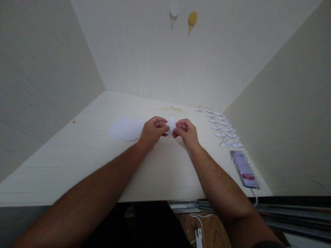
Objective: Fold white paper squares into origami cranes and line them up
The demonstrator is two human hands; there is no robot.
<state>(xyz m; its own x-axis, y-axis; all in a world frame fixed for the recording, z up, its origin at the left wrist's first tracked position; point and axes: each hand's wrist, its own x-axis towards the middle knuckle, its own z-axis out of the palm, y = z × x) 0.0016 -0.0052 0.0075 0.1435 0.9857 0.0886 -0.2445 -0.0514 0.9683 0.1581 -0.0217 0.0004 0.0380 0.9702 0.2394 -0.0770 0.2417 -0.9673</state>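
Note:
My left hand (pixel 153 129) and my right hand (pixel 186 132) meet over the middle of a pale wooden desk (pixel 77 151). Both pinch a small piece of folded white paper (pixel 171 124) between their fingertips, the left hand on its left side, the right on its right side. The paper is held just above the desk. Its exact folds are too small to make out.
A stack of white paper sheets (pixel 125 128) lies left of my hands. Several folded paper cranes (pixel 223 127) sit in rows at the right. A phone (pixel 245 168) with a cable lies near the right front edge. Walls close in on three sides.

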